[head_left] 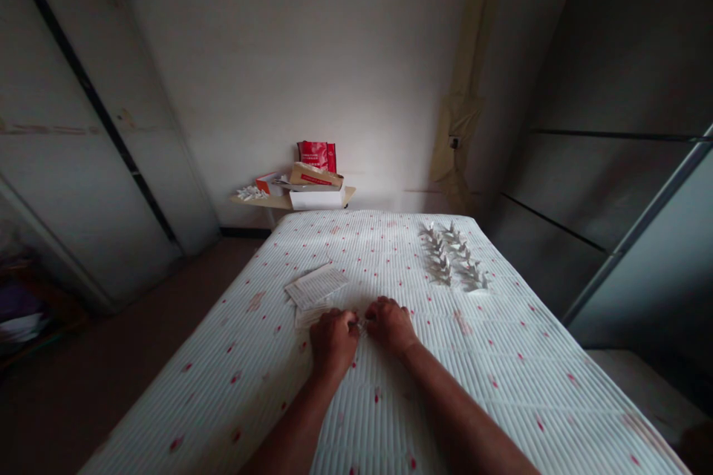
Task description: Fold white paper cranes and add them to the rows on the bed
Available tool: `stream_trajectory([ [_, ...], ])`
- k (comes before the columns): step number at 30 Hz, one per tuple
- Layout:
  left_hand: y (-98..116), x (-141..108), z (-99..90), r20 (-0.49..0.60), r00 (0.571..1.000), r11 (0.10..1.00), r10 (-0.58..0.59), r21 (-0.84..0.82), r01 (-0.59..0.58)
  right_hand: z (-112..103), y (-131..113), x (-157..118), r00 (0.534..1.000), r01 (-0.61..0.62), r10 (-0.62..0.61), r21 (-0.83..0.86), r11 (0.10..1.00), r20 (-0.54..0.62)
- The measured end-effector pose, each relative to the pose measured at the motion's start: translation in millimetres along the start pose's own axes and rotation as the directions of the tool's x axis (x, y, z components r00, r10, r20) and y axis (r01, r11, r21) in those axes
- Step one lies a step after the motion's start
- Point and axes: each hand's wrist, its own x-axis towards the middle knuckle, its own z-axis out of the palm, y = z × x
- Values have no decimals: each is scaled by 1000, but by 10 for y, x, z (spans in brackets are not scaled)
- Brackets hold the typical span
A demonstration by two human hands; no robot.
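My left hand (334, 340) and my right hand (391, 323) meet over the middle of the bed, fingers closed in pinches. Between them shows a small bit of folded paper (362, 325), mostly hidden by the fingers. Just beyond my left hand lie loose sheets of printed paper (316, 286), overlapping one another. Farther off to the right stand several folded paper cranes (443, 256), set out in two rows on the cover.
A quilted white bed cover (390, 401) with red specks spreads beneath everything. Past its far edge, a small table (278, 202) bears a white box (317, 199), a red bag (316, 154) and a pile of white paper pieces (252, 193). Wardrobe doors (584, 185) stand at right.
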Motion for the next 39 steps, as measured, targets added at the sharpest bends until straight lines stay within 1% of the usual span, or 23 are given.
stream_trajectory([
  [3, -13, 9, 26, -24, 1000, 999, 15, -39, -16, 12, -7, 4, 1000, 4, -4, -5, 1000, -27],
  [6, -38, 16, 56, -48, 998, 994, 27, -106, -32, -1, 7, 6, 1000, 13, -12, 39, 999, -27],
  [9, -72, 25, 72, -40, 998, 974, 39, -222, -46, -24, 56, 7, 999, 48, -46, 138, 989, -19],
  [12, -115, 41, 91, 11, 998, 929, 64, -366, -56, -24, 129, 13, 996, 88, -82, 283, 955, -34],
  [15, -163, 61, 127, 50, 992, 869, 114, -489, -75, 1, 206, 26, 988, 153, -148, 468, 870, -47],
  [17, -190, 69, 146, 59, 989, 831, 133, -551, -79, 16, 244, 35, 978, 193, -198, 593, 782, -57],
  [19, -203, 69, 146, 64, 987, 794, 148, -603, -80, 20, 266, 39, 970, 205, -238, 694, 690, -49],
  [22, -195, 60, 101, 85, 982, 730, 170, -680, -67, 0, 280, 35, 962, 158, -272, 792, 590, 11],
  [26, -167, 39, 10, 129, 974, 654, 185, -756, -25, -54, 291, 12, 945, 43, -300, 861, 506, 129],
  [29, -165, 25, -39, 186, 957, 586, 224, -810, 20, -101, 297, -14, 921, -9, -346, 898, 440, 179],
  [31, -172, 18, -59, 231, 938, 530, 260, -846, 61, -133, 297, -32, 904, -33, -378, 917, 398, 197],
  [33, -177, 15, -71, 249, 928, 495, 276, -865, 85, -160, 295, -46, 892, -51, -400, 927, 371, 209],
  [36, -186, 14, -72, 244, 931, 457, 272, -884, 98, -178, 300, -53, 895, -53, -401, 938, 343, 197],
  [39, -213, 20, -54, 265, 925, 426, 272, -895, 131, -169, 319, -44, 899, -69, -390, 944, 322, 199],
])
